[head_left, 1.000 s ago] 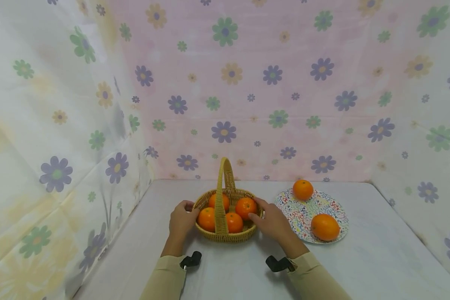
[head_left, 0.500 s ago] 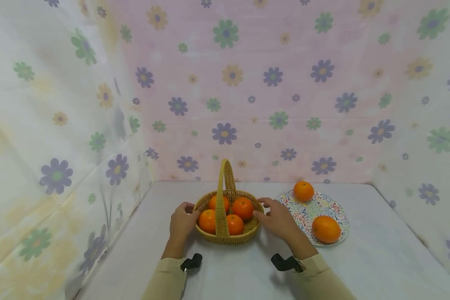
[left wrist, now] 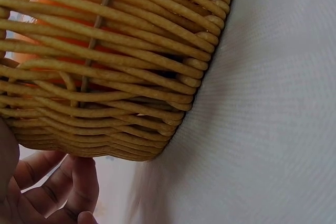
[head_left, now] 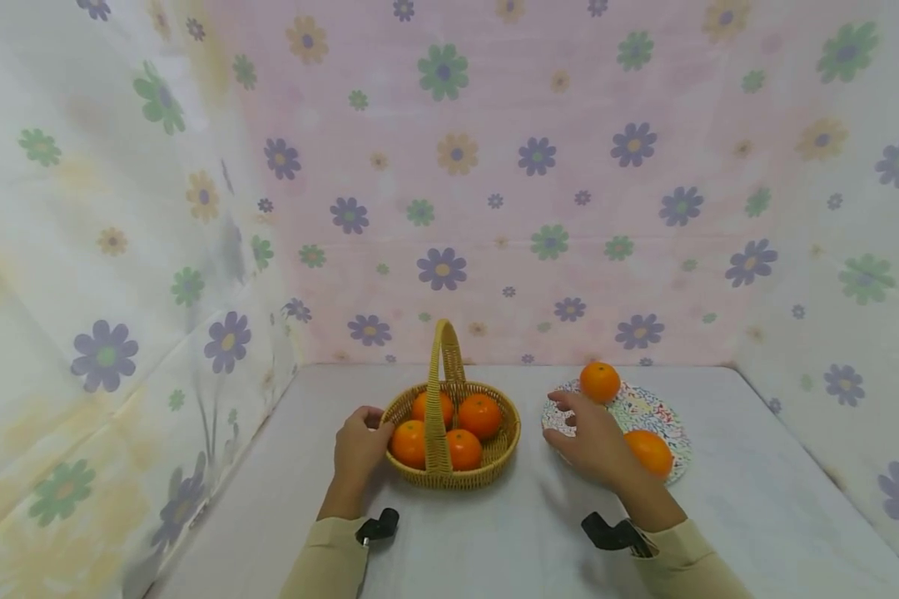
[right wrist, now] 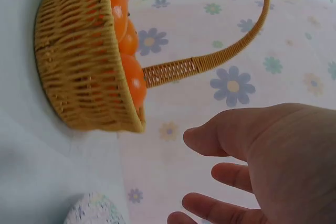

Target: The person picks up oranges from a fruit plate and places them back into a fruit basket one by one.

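Note:
A wicker basket (head_left: pixel 464 481) with a tall arched handle (head_left: pixel 435 399) stands on the table, and several oranges (head_left: pixel 479 416) lie inside it. My left hand (head_left: pixel 360 445) holds the basket's left rim. In the left wrist view the thumb is against the woven wall (left wrist: pixel 105 72), and the curled fingers (left wrist: pixel 84 182) show past its edge. To the right of the basket my right hand (head_left: pixel 592 441) hovers at the plate's left side, holding nothing. Its thumb (right wrist: pixel 205 141) and fingers are spread apart in the right wrist view.
A round plate (head_left: pixel 670 416) with a multicoloured pattern lies at the right, partly hidden by my right hand and forearm. It bears one orange (head_left: pixel 600 383) at its back and another orange (head_left: pixel 650 453) at its front right. Flower-printed cloth (head_left: pixel 494 274) encloses the white table.
My right hand has let go of an orange in the basket and moved right, out to the plate. My left hand stays on the basket's rim. The head view has shifted slightly.

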Demonstrator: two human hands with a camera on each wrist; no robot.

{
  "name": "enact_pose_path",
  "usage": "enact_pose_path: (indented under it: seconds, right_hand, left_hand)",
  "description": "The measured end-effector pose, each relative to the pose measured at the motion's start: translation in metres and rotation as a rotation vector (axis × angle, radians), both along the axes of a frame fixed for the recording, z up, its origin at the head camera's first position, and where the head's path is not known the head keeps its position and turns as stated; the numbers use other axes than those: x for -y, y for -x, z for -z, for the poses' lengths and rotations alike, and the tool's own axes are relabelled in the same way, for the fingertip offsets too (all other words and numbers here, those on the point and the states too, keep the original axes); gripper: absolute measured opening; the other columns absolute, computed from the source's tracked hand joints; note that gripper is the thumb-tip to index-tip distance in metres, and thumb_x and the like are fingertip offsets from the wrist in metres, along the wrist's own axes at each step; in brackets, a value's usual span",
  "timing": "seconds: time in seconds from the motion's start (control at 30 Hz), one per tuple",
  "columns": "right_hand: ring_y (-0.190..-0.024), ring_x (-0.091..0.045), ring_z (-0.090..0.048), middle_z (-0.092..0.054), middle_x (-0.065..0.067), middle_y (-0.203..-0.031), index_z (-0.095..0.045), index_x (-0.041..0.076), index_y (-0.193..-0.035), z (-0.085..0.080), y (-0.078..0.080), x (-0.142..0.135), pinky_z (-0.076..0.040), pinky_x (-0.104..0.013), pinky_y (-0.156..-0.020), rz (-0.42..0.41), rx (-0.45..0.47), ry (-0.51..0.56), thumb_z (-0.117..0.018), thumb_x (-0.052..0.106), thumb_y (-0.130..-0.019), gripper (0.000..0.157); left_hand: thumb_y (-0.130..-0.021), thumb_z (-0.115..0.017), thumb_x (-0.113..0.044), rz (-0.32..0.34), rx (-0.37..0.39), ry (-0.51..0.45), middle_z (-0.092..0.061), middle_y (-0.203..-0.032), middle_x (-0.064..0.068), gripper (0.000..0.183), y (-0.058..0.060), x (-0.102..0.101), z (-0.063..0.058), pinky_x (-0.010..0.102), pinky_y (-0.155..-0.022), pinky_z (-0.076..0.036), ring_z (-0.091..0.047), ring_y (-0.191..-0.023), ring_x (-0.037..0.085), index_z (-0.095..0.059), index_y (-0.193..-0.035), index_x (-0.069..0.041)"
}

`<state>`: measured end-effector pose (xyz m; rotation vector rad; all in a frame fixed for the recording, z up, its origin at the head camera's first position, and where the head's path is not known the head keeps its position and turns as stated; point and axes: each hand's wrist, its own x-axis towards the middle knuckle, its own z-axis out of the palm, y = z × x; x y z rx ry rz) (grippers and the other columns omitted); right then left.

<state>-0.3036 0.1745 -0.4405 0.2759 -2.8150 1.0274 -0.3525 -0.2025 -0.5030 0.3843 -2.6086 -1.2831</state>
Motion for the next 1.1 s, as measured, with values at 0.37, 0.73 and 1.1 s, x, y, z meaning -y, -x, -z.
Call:
enact_pose_path:
  seconds: [0.37, 0.73, 1.1]
  right_hand:
    - [-0.136, -0.042, -0.052, -0.058, -0.016, -0.146, -0.063, 0.014, -0.137, -0.011, -0.009, -0.044, -0.044, -0.065, -0.107, -0.065, -0.009, -0.111, -0.077, 0.027, -0.091, 0.05]
    - [-0.133, -0.047, -0.05, -0.057, -0.022, -0.145, -0.059, 0.007, -0.141, -0.017, -0.004, -0.084, -0.047, -0.068, -0.101, -0.061, 0.102, -0.136, -0.084, 0.034, -0.084, 0.068]
    - [-0.132, -0.053, -0.046, -0.044, -0.033, -0.153, -0.05, 0.008, -0.149, -0.011, 0.001, -0.118, -0.045, -0.071, -0.1, -0.02, 0.273, -0.155, -0.087, 0.041, -0.078, 0.087]
  left_hand:
    - [-0.092, -0.067, -0.03, 0.007, -0.016, -0.011, -0.071, -0.109, 0.012, 0.032, 0.004, 0.001, 0.002, 0.037, -0.077, -0.057, -0.065, -0.093, 0.027, -0.068, -0.116, -0.01]
    - [-0.091, -0.068, -0.03, 0.008, -0.007, -0.013, -0.07, -0.11, 0.012, 0.033, 0.006, -0.003, 0.002, 0.037, -0.078, -0.057, -0.064, -0.095, 0.026, -0.068, -0.117, -0.009]
    - [-0.091, -0.068, -0.032, -0.005, 0.004, -0.016, -0.07, -0.11, 0.012, 0.034, 0.003, -0.001, 0.001, 0.035, -0.076, -0.057, -0.064, -0.093, 0.026, -0.067, -0.117, -0.009]
